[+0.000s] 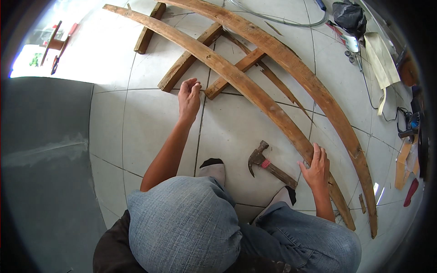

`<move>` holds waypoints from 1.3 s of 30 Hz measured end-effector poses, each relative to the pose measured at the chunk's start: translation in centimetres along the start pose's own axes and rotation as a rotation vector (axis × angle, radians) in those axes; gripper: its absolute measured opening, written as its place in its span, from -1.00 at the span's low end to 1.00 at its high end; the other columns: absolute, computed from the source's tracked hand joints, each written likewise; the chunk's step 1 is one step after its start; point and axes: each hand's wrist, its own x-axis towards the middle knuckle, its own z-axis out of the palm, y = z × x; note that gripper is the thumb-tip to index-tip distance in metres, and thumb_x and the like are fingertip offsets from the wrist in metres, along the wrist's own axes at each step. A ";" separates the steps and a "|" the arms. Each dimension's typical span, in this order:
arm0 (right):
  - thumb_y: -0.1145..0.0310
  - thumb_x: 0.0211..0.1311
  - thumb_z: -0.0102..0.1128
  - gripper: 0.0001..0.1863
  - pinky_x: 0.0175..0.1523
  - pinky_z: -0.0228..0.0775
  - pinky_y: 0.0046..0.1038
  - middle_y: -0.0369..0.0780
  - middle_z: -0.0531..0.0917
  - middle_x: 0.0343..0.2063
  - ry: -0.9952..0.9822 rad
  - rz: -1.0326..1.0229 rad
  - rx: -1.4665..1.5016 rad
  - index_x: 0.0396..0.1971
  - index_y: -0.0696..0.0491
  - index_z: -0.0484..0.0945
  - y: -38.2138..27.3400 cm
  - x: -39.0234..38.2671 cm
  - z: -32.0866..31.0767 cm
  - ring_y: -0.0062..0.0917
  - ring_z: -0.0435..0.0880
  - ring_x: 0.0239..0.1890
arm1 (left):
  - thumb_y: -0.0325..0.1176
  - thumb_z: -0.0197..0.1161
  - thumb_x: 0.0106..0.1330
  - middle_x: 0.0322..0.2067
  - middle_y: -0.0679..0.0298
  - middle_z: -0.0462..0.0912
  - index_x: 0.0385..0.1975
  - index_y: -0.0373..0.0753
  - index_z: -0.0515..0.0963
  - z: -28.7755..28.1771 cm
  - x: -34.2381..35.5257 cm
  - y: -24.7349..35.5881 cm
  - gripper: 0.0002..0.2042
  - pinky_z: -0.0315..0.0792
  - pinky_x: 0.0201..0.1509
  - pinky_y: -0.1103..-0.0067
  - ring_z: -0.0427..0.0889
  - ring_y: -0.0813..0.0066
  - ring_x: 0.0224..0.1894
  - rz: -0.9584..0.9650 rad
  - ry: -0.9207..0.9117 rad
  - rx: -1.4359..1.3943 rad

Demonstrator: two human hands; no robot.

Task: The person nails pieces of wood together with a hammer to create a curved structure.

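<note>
My left hand (189, 100) is raised with its fingers pinched together, close to the end of a short wooden crosspiece (219, 85). Whatever sits between those fingertips is too small to name. My right hand (317, 169) rests on the lower part of a long wooden plank (255, 94), fingers stretched out and thumb apart. This plank lies across the short crosspieces, roughly alongside a second long plank (318, 88). On the floor between my feet and the near plank lies a claw hammer (273, 169) with a red band near its head.
Two more short wooden pieces (180, 73) lie under the planks, and a splintered strip (282, 86) shows between them. A grey block (45, 136) stands at my left. To the right are scissors (349, 55), a black bag (349, 17), a pale cloth (380, 59) and cables.
</note>
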 end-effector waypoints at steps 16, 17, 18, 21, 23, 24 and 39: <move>0.51 -0.17 0.36 -0.05 0.08 0.44 -0.07 0.13 0.47 0.07 -0.157 -0.105 0.118 0.36 0.08 0.15 1.1 2.8 -4.5 0.09 0.52 0.05 | -0.26 -0.12 0.52 -0.05 0.01 0.58 0.19 -0.31 0.36 0.0 5.6 2.8 -0.64 0.52 0.17 0.30 0.61 0.21 0.02 -0.459 -0.393 -0.737; 0.51 -0.16 0.33 -0.07 0.10 0.43 -0.07 0.13 0.46 0.10 -0.215 -0.078 0.153 0.35 0.09 0.16 1.1 3.1 -4.7 0.09 0.52 0.07 | -0.26 -0.12 0.52 -0.05 0.01 0.58 0.19 -0.31 0.36 0.3 5.5 3.0 -0.64 0.52 0.17 0.30 0.61 0.21 0.02 -0.454 -0.388 -0.743; 0.51 -0.16 0.33 -0.07 0.10 0.43 -0.07 0.13 0.46 0.10 -0.213 -0.087 0.149 0.35 0.09 0.16 1.2 3.2 -4.7 0.09 0.52 0.07 | -0.26 -0.18 0.54 0.01 0.00 0.54 0.23 -0.30 0.32 0.7 5.4 3.3 -0.62 0.49 0.22 0.29 0.59 0.20 0.05 -0.422 -0.416 -0.767; 0.46 -0.17 0.34 -0.09 0.03 0.47 -0.09 0.10 0.51 -0.03 -0.201 -0.175 0.195 0.32 0.15 0.19 1.1 3.1 -4.6 0.06 0.56 -0.01 | -0.29 -0.23 0.57 0.11 -0.05 0.48 0.28 -0.29 0.26 0.8 5.2 4.5 -0.62 0.46 0.29 0.29 0.55 0.15 0.13 -0.399 -0.437 -0.826; 0.44 -0.17 0.29 -0.12 0.07 0.46 -0.11 0.13 0.54 -0.03 -0.301 -0.157 0.316 0.30 0.17 0.23 0.5 3.4 -5.2 0.06 0.56 0.02 | -0.31 -0.20 0.56 0.16 -0.09 0.44 0.29 -0.30 0.23 1.0 4.8 5.6 -0.62 0.45 0.31 0.27 0.52 0.08 0.18 -0.393 -0.478 -0.870; 0.43 -0.17 0.25 -0.21 0.09 0.47 -0.21 0.09 0.60 -0.11 -0.281 -0.177 0.368 0.23 0.21 0.33 0.8 3.5 -4.9 -0.06 0.63 -0.03 | -0.34 -0.16 0.54 0.19 -0.12 0.41 0.30 -0.30 0.22 1.1 4.6 6.1 -0.62 0.45 0.30 0.25 0.50 0.03 0.20 -0.369 -0.500 -0.879; 0.34 -0.14 0.25 -0.38 0.00 0.46 -0.39 -0.13 0.65 -0.31 -0.572 -0.033 0.735 0.04 0.22 0.48 -4.6 6.1 -5.6 -0.40 0.61 -0.24 | 0.23 -0.06 0.42 0.16 -0.18 0.45 0.38 -0.43 0.11 4.2 3.7 6.9 -0.18 0.36 0.28 0.25 0.52 0.05 0.14 -0.380 -0.228 -0.217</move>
